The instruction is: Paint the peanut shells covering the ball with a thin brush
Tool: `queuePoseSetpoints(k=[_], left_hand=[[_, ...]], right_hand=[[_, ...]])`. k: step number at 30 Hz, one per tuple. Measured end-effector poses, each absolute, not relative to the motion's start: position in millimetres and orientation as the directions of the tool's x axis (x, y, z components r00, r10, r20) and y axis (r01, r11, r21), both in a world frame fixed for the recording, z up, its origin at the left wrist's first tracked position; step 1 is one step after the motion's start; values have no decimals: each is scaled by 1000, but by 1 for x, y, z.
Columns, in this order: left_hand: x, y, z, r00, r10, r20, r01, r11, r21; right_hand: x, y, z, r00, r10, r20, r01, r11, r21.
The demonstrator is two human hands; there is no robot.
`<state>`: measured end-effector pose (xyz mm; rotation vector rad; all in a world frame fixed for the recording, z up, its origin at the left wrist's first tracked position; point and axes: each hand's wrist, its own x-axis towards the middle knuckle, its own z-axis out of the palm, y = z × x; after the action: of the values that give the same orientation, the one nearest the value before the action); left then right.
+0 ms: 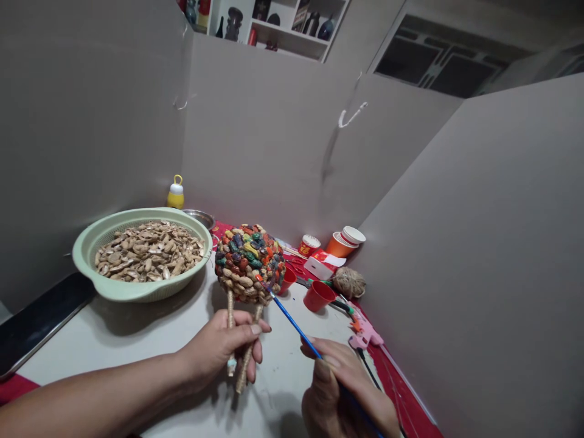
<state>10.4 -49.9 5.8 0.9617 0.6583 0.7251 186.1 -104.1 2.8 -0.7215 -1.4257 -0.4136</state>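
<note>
My left hand (232,340) is closed around the twine-wrapped legs (246,360) of a round craft piece. Its body is a ball covered in peanuts (249,258), many painted red, orange, green, blue and yellow, with bare tan ones along the lower part. My right hand (340,383) pinches a blue-handled paintbrush (296,325) that slants up to the left. The brush tip, with orange-red on it, is at the lower right of the ball; whether it touches cannot be told. Two red cups, one in front (319,295) and one partly behind the ball (287,281), stand nearby.
A green colander (141,292) full of shells stands left, beside a dark tray (50,319). Behind are a yellow bottle (176,196) and metal bowl (201,218). At right lie a twine ball (349,282), paper cups (342,243) and a pink glue gun (365,334). Grey panels surround the table.
</note>
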Motion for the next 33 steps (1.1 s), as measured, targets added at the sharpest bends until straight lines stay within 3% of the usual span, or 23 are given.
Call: queuePoseSetpoints(k=[7, 23, 33], left_hand=[[11, -50, 4, 581, 794, -181, -219, 367, 904], [14, -52, 8, 583, 792, -181, -207, 361, 909], [13, -52, 9, 584, 793, -174, -216, 358, 909]], right_hand=[[184, -106, 15, -35, 238, 971, 675, 722, -153], [187, -109, 12, 2, 228, 974, 722, 674, -160], [192, -101, 0, -51, 112, 992, 700, 713, -45]])
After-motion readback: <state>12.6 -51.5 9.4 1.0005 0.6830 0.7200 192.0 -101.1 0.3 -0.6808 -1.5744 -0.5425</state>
